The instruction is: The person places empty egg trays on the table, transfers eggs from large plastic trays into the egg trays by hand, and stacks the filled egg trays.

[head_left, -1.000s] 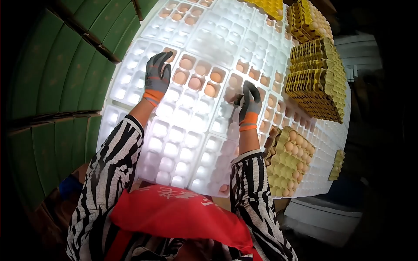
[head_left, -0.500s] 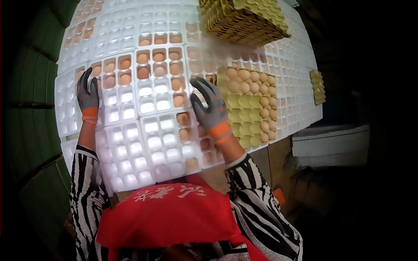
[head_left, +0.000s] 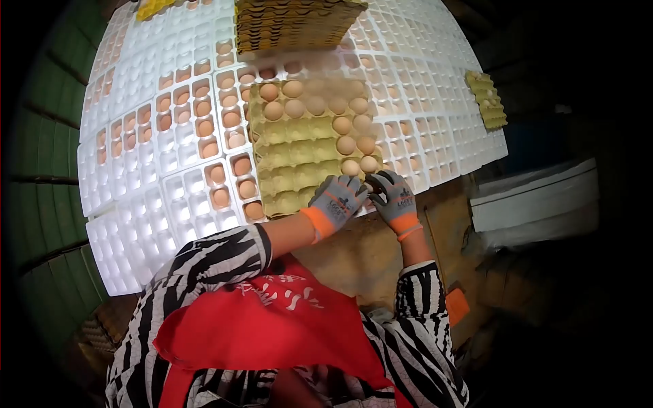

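Observation:
A yellowish pulp tray (head_left: 292, 153) lies over the white foam trays, with brown eggs (head_left: 345, 145) along its far rows and right side. My left hand (head_left: 339, 198), in a grey and orange glove, is at the tray's near edge with its fingers curled over the near right cells. Right beside it, my right hand (head_left: 392, 197) is curled at the tray's near right corner, fingertips close to the left ones. What lies under the fingers of either hand is hidden. White foam trays (head_left: 132, 234) hold brown eggs in some of their cells.
A tall stack of pulp trays (head_left: 292, 27) stands behind the egg tray. A small pulp tray (head_left: 486, 100) lies at the table's right edge. White foam sheets (head_left: 534, 197) are stacked to the lower right. Green boxes (head_left: 51, 149) line the left side.
The view has shifted right. My left hand has crossed from the foam trays to the pulp tray's near edge, and my right hand has come to its near right corner beside it.

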`<state>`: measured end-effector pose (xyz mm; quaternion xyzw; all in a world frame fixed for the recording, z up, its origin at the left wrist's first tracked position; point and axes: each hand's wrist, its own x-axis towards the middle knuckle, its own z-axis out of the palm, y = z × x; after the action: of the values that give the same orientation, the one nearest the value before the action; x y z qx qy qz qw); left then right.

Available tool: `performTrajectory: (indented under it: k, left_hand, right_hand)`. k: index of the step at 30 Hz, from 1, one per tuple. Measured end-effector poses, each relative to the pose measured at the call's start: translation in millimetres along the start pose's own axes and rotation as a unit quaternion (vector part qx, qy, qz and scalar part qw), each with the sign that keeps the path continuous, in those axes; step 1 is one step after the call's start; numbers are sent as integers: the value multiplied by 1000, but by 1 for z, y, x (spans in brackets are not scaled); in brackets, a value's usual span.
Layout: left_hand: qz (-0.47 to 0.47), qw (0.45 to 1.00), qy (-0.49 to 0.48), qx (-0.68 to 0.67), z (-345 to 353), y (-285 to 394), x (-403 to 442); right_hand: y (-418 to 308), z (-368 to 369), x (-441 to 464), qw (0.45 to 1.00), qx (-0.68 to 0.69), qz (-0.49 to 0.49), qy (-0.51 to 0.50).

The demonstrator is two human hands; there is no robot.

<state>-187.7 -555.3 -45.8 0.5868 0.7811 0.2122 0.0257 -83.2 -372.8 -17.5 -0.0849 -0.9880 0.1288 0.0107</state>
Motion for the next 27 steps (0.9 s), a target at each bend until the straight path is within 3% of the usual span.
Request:
performTrajectory:
  k: [3, 4, 5, 6, 7, 8, 9, 10, 12, 13, 14, 16, 17, 19, 21, 23, 24, 26, 27]
  left_hand:
    - [2, 999, 4, -48, -6, -6, 17]
    - [-4, 996, -1, -84, -13, -11, 18]
    - [-25, 979, 98, -177, -15, -18, 16]
    - [-99, 923, 104, -358, -18, -25, 17]
    - [-168, 828, 106, -524, -32, -28, 18]
    - [-232, 698, 101, -670, -40, -32, 16]
    - [-249, 671, 83, -694, -35, -49, 18]
    - [-242, 775, 81, -578, -38, -45, 20]
    - [-207, 926, 78, -305, -50, -34, 34]
    - [-160, 970, 72, -169, -44, -27, 38]
    - [-146, 984, 21, -102, -36, -25, 43]
    - [-112, 990, -83, 33, -28, -23, 52]
    - [-116, 990, -80, 10, -30, -24, 52]
    - [-177, 968, 8, -177, -38, -33, 44]
    - [-214, 923, 123, -294, -36, -54, 39]
    - [-220, 933, 159, -238, -54, -63, 41]
    - [-224, 944, 152, -188, -56, -67, 42]
    - [-172, 979, 83, -72, -58, -66, 52]
    - [-147, 988, 48, -13, -59, -64, 58]
  right_hand:
    - [15, 10, -3, 995, 72, -2, 62]
    - [20, 13, -10, 962, 250, 72, 88]
    - [25, 17, -19, 891, 417, 140, 108]
    - [33, 18, -19, 788, 570, 198, 122]
    - [31, 11, -16, 789, 572, 180, 131]
    - [30, 4, -13, 790, 575, 161, 139]
    - [28, -3, -11, 790, 578, 142, 147]
    - [26, 1, -6, 791, 573, 105, 186]
    - [30, -12, 15, 749, 606, 264, 51]
    - [22, -3, 26, 870, 459, 165, 75]
    - [10, -6, 33, 970, 208, 42, 118]
    - [0, -5, 45, 998, 33, 37, 47]
    - [4, -5, 46, 991, 109, 49, 60]
    - [23, -2, 39, 960, 259, 73, 79]
    - [37, 4, 29, 817, 550, 139, 100]
    - [16, -31, 33, 679, 700, 189, 116]
    - [23, -27, 35, 688, 694, 175, 121]
    - [23, -32, 51, 757, 606, 239, 42]
    - [27, -24, 60, 887, 445, 107, 66]
